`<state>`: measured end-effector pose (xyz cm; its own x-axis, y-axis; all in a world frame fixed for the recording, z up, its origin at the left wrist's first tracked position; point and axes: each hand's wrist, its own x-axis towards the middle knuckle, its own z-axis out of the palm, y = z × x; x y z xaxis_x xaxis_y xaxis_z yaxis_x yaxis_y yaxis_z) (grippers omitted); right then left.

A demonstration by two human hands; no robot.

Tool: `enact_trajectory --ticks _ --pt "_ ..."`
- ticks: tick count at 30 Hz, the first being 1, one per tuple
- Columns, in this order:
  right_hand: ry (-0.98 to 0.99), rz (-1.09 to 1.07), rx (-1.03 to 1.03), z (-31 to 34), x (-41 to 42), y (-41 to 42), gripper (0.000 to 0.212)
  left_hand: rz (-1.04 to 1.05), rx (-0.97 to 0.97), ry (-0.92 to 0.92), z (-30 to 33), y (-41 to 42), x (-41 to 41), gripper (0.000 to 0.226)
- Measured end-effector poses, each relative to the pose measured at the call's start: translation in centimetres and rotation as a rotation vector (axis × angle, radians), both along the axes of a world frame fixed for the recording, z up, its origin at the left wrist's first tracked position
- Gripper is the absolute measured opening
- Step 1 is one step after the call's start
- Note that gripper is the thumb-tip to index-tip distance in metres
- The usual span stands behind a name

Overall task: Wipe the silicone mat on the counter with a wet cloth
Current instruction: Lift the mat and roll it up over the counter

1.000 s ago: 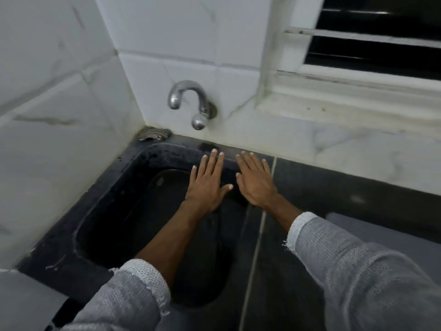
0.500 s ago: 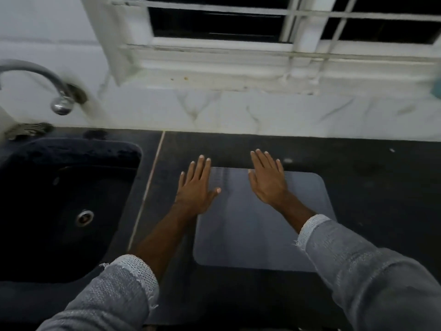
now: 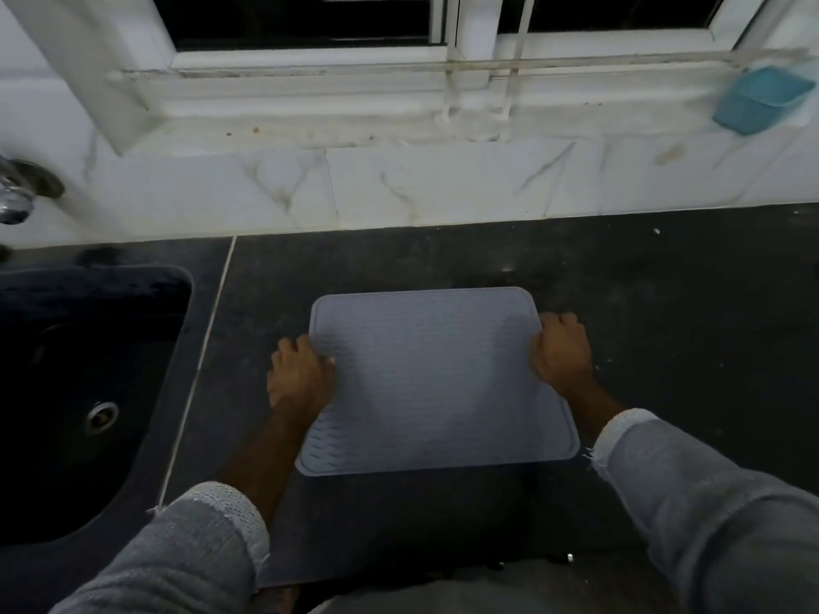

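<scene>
One silicone mat (image 3: 436,383), grey, ribbed, at centre of table (image 3: 664,303). Two hands: left hand (image 3: 299,378) at mat's 9 o'clock edge, right hand (image 3: 560,356) at 3 o'clock edge. Two grey sleeves. One sink (image 3: 66,392) at 9 o'clock, one drain (image 3: 103,413) in it. One tap (image 3: 17,192) at 10 o'clock. One blue container (image 3: 760,99) at 2 o'clock. One window (image 3: 443,33) at 12 o'clock.

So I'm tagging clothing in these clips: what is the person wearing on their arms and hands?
Both hands, left hand and right hand, are bare: no gloves, and no rings or watch that can be made out. Each arm wears a light grey knit sleeve, left sleeve and right sleeve, pushed up the forearm and ending in a paler, open-weave cuff.
</scene>
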<state>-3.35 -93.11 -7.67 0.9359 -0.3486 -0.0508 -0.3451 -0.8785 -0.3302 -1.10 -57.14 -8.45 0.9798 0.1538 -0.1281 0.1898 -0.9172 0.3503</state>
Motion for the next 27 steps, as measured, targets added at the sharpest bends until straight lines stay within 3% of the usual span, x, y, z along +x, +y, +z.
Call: enact_trajectory --ticks 3,8,13,21,27 --pt "0.021 -0.077 0.041 -0.6 -0.1 -0.7 0.030 0.079 0.079 0.089 0.2 1.2 -0.4 0.047" --pt "0.054 -0.113 0.133 -1.2 0.2 -1.4 0.027 0.115 0.035 0.159 0.7 1.6 -0.2 0.040" --pt "-0.011 -0.194 0.280 -1.3 0.7 -1.3 0.020 0.199 -0.106 0.193 0.6 1.5 0.5 0.028" --pt "-0.021 -0.429 0.664 -2.2 0.6 -2.9 0.037 0.325 -0.332 0.247 -0.3 2.2 1.7 0.027" --pt "-0.011 -0.320 0.674 -1.5 -0.1 -2.6 0.033 0.410 -0.602 0.277 -1.1 3.3 2.0 0.028"
